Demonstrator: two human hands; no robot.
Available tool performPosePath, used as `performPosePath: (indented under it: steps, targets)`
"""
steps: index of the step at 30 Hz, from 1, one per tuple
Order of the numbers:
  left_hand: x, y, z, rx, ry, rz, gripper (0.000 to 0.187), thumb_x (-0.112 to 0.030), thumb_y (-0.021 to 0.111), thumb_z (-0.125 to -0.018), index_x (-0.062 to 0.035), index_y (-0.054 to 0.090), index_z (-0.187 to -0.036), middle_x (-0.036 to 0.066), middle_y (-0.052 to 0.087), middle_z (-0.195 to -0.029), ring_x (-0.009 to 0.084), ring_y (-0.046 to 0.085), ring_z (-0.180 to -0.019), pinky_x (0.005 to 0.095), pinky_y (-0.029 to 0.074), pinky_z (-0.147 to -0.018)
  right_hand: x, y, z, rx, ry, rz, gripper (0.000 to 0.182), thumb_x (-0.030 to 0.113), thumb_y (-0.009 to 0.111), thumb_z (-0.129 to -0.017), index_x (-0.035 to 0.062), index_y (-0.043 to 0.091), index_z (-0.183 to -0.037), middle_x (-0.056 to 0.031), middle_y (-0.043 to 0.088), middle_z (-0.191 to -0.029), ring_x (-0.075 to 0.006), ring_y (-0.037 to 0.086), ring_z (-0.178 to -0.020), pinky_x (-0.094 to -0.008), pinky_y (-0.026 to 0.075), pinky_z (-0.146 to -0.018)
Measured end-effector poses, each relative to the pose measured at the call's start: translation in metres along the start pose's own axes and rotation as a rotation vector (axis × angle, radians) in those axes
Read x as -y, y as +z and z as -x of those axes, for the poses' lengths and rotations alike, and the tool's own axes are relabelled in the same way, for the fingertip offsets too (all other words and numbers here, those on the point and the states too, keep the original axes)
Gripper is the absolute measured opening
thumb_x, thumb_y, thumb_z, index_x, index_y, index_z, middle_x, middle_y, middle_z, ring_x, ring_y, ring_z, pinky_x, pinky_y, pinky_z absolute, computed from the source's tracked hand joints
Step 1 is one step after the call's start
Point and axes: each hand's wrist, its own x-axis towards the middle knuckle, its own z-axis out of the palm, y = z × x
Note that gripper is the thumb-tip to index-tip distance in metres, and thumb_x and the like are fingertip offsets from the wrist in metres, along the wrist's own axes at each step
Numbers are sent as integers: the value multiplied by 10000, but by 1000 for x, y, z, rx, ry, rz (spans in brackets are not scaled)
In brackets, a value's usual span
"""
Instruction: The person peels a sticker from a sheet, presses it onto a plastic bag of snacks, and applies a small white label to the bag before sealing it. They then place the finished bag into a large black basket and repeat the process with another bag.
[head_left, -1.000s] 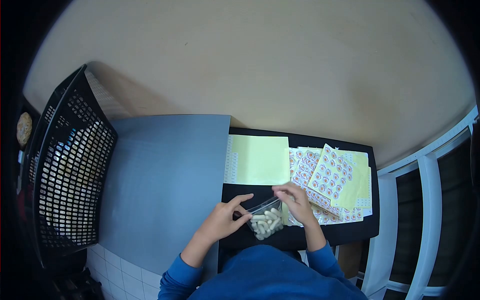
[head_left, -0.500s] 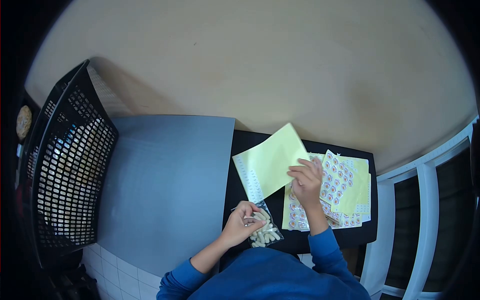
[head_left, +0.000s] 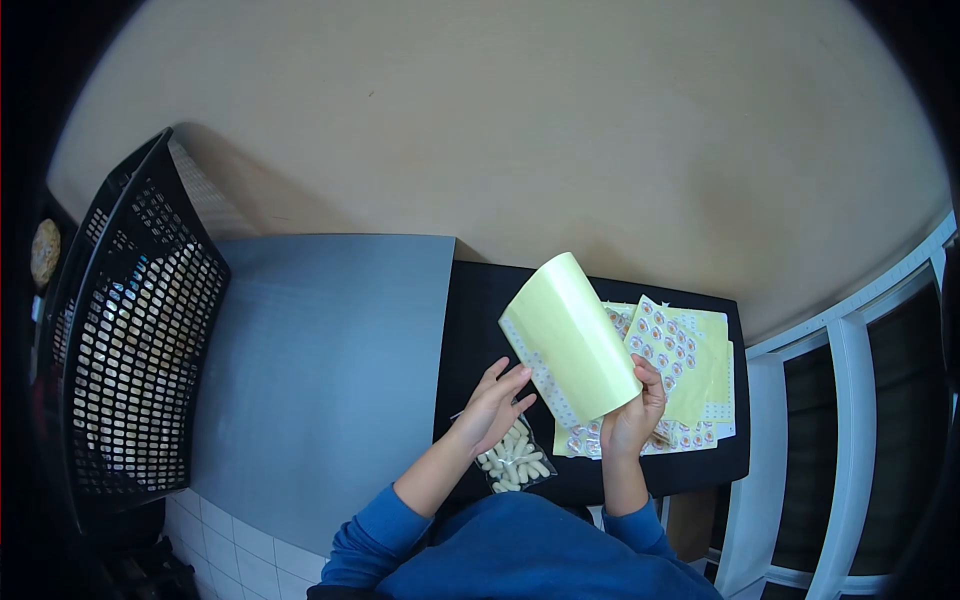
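A curved yellow sticker sheet is held up above the black table, with small markings along its left edge. My right hand grips its lower right corner, thumb and fingers closed on it. Fingers apart, my left hand has its fingertips right at the sheet's lower left edge and holds nothing. Below that hand lies a clear plastic bag of pale, finger-shaped pieces, partly covered by the hand. Beside my right hand are spread several sheets of round stickers and yellow backing.
A grey board or tabletop adjoins the black table on the left. At the far left stands a tilted black perforated basket with packed items inside. The wall rises behind, and a white railing runs along the right.
My left hand has let go at the bag, opened and moved up to the sheet's edge. My right hand has shifted down, and the sheet is now more strongly curved.
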Motion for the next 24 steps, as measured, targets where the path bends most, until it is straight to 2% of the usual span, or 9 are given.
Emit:
performPosePath:
  steps: [3, 5, 7, 10, 13, 15, 17, 19, 24]
  targets:
    - [6, -1, -2, 211, -33, 28, 417, -146, 489, -849, -36, 308, -1208, 108, 416, -1203, 181, 413, -1127, 361, 346, -930, -2, -4, -2, -76, 174, -138, 88, -59, 506, -780, 18, 544, -802, -117, 549, -997, -160, 541, -902, -266, 451, -816]
    - [5, -1, -1, 172, -10, 49, 421, -89, 521, -822, -21, 333, -1192, 100, 454, -1160, 173, 466, -1062, 344, 371, -906, -5, -10, -4, -45, 143, -83, 83, -46, 498, -788, 14, 544, -822, -117, 551, -996, -162, 542, -906, -263, 450, -810]
    - [-6, 4, 7, 228, 308, -67, 390, -54, 514, -810, -32, 358, -1167, 95, 488, -1122, 169, 492, -1026, 328, 392, -885, -7, -18, -8, -15, 112, -31, 83, -34, 490, -797, 10, 544, -842, -117, 554, -995, -164, 543, -911, -260, 449, -805]
    - [-30, 7, 30, 294, 296, -69, 369, 4, 497, -774, -7, 416, -1134, 98, 540, -1058, 174, 536, -963, 312, 432, -833, -4, -15, -14, 50, 184, 36, 119, -16, 457, -817, 0, 542, -898, -118, 561, -978, -161, 544, -910, -258, 451, -775]
    - [-43, 7, 42, 313, 432, -249, 313, -9, 498, -784, 13, 463, -1094, 102, 563, -1023, 166, 552, -924, 306, 442, -805, 9, 15, -15, -23, 32, 157, 138, 13, 438, -837, -7, 537, -932, -118, 560, -981, -156, 556, -841, -267, 435, -795]
    - [-51, 11, 52, 290, 532, -344, 282, -13, 497, -791, 25, 486, -1070, 103, 574, -1002, 161, 558, -906, 303, 445, -791, 27, 34, -8, 23, -260, 483, 152, 6, 429, -834, -19, 533, -942, -107, 568, -922, -138, 536, -762, -238, 385, -802]
    - [-58, 17, 62, 215, 621, -512, 240, -4, 489, -801, 38, 507, -1037, 103, 585, -977, 149, 560, -880, 296, 444, -777, 36, 44, -3, 166, -333, 500, 140, 57, 473, -829, -17, 533, -931, -95, 568, -841, -133, 513, -692, -226, 366, -794]
    - [-61, 20, 66, 220, 667, -522, 235, 6, 484, -802, 35, 509, -1034, 101, 584, -975, 147, 559, -878, 293, 444, -772, 52, 63, 1, 603, -733, 732, 132, 15, 574, -738, 13, 587, -870, -77, 566, -800, -163, 545, -693, -256, 414, -720]
    - [-65, 23, 72, 236, 750, -555, 244, 37, 476, -794, 22, 513, -1034, 93, 584, -962, 146, 558, -872, 286, 445, -767, 51, 111, 15, 695, -796, 712, 226, 22, 675, -638, 48, 633, -859, -63, 574, -757, -197, 550, -674, -280, 437, -619]
